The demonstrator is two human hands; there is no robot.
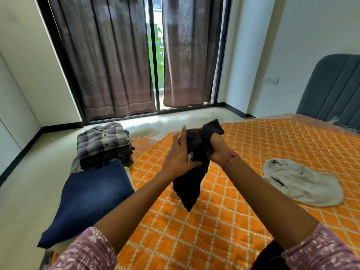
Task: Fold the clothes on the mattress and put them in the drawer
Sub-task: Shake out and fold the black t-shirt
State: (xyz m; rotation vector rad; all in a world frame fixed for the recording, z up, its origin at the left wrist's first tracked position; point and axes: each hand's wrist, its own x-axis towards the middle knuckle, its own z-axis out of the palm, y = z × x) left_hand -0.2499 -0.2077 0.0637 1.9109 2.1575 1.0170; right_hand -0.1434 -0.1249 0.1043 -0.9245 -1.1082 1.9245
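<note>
1. black garment [191, 184], crumpled and dangling, is held above the orange mattress [224, 221].
2. right hand [218, 148] clutches its top.
3. left hand [178, 154] presses flat-fingered against it.

Single head view, angled down over mattress [233, 221], close to hands

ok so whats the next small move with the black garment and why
Probably lower the black garment onto the orange mattress and flatten it. The right hand grips its top, the left hand rests flat against it, and it hangs bunched in the air.
</note>
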